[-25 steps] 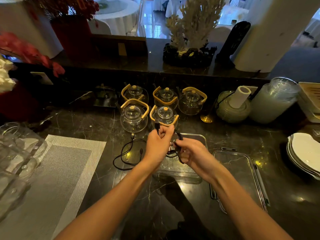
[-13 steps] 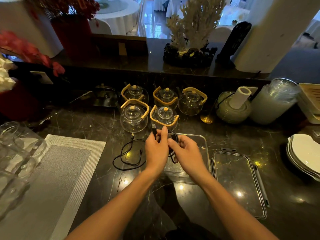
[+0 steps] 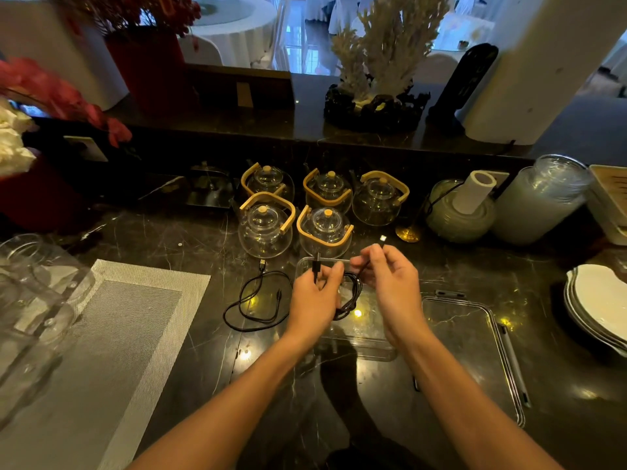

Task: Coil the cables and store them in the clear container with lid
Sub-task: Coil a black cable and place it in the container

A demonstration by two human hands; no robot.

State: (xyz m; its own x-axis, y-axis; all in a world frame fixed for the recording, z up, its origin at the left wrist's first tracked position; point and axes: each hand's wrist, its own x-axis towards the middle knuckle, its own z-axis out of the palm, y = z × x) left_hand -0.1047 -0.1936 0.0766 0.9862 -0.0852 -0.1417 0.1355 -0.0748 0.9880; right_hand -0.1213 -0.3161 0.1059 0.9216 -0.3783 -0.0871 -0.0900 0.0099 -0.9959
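Above the clear container on the dark marble counter, my left hand grips a coiled black cable, one plug end sticking up past my thumb. My right hand pinches the same cable's other end, and its silver plug points up and to the right. A second black cable lies loose on the counter left of the container. The clear lid lies flat to the container's right.
Several glass teapots with wooden handles stand just behind the container. A grey placemat and clear glassware lie at the left. White plates are stacked at the right edge, and a pen lies beside the lid.
My right hand has moved away from my left, up and to the right, drawing the cable's plug end out of the coil. My left hand still holds the coil over the container.
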